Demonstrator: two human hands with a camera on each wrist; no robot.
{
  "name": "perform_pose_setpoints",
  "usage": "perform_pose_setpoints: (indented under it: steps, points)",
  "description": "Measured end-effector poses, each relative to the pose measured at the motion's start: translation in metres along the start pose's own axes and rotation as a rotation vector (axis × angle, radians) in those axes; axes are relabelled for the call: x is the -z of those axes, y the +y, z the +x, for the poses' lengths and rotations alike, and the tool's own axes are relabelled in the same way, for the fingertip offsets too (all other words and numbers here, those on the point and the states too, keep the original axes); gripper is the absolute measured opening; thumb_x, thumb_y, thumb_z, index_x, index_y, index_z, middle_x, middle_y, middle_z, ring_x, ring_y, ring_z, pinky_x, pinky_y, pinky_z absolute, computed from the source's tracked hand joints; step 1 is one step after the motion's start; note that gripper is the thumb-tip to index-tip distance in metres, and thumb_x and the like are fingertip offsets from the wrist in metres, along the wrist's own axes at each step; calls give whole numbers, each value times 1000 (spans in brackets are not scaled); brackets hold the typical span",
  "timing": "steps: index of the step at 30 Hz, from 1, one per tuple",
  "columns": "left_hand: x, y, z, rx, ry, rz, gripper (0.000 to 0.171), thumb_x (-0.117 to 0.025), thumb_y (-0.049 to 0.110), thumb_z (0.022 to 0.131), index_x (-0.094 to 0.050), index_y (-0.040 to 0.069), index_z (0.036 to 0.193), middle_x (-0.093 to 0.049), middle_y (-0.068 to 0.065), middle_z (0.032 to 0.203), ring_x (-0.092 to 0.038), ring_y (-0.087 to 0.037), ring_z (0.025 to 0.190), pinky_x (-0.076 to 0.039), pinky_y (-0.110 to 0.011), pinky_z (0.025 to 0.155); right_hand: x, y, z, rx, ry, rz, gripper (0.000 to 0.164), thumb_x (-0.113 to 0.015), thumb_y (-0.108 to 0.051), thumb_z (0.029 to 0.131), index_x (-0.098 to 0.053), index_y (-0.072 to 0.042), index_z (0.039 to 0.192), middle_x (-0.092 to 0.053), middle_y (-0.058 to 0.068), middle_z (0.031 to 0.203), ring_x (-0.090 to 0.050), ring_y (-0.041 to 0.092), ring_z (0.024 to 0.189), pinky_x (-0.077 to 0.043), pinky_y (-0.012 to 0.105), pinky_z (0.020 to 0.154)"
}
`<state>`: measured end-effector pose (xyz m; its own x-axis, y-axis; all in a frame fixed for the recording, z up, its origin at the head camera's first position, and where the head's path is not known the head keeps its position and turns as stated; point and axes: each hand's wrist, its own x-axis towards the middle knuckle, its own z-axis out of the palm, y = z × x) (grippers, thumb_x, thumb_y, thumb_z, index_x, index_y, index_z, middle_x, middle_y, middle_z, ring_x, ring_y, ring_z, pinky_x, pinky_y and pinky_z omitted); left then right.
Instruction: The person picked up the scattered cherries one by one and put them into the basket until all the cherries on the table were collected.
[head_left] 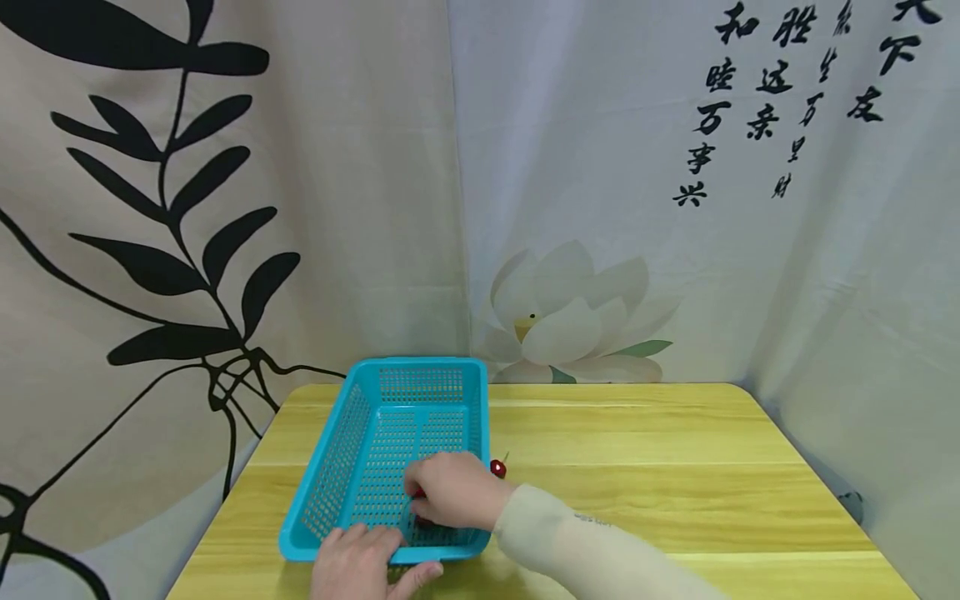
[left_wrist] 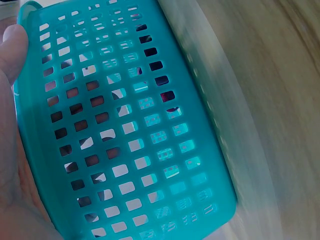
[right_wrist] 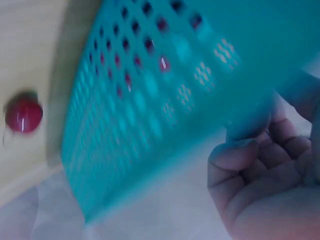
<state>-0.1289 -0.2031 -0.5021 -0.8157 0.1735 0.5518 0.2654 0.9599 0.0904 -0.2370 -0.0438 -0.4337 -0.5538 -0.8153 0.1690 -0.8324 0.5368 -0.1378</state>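
Observation:
A blue plastic basket (head_left: 300, 492) with perforated walls stands on the table. My left hand (head_left: 356, 560) grips its near rim, fingers over the edge and thumb along the outside. In the left wrist view, the thumb (left_wrist: 14, 45) lies by the rim of the basket (left_wrist: 210, 165). My right hand (head_left: 461, 490) reaches inside, fingers curled, with a red cherry (head_left: 419, 493) showing at the fingertips. Dark red fruit below it is mostly covered by the hand. In the right wrist view, red shows through the holes of the basket (right_wrist: 145, 160) beside the curled right hand (right_wrist: 270, 175).
Another cherry (head_left: 498, 468) with a stem lies on the table just outside the basket's right wall; it also shows as a red cherry (right_wrist: 24, 115) in the right wrist view. The wooden table (head_left: 675, 475) extends right, with printed curtains (head_left: 375, 208) behind it.

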Motion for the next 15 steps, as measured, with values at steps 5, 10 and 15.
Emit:
perform_pose_setpoints:
  steps: [5, 10, 15]
  points:
    - [1, 3, 0, 14, -53, 6, 55, -58, 83, 73, -55, 29, 64, -51, 16, 58, -46, -10, 55, -35, -33, 56, 41, 30, -20, -16, 191, 88, 10, -71, -27, 92, -69, -17, 93, -66, -10, 84, -55, -1, 67, -50, 18, 59]
    - [3, 5, 1, 30, -106, 14, 57, -52, 86, 74, -61, 30, 70, -58, 16, 64, -51, -10, 61, -38, -33, 61, 54, 80, -40, -219, 294, 176, 7, -67, -23, 94, -67, -17, 92, -65, -8, 81, -54, 1, 62, -50, 24, 56]
    - [6, 7, 2, 54, -147, 23, 56, -51, 86, 75, -60, 31, 69, -57, 17, 63, -50, -10, 60, -37, -33, 61, 26, 119, -55, -335, 259, 190, 5, -67, -16, 95, -67, -15, 90, -67, -6, 84, -56, 5, 66, -52, 30, 63]
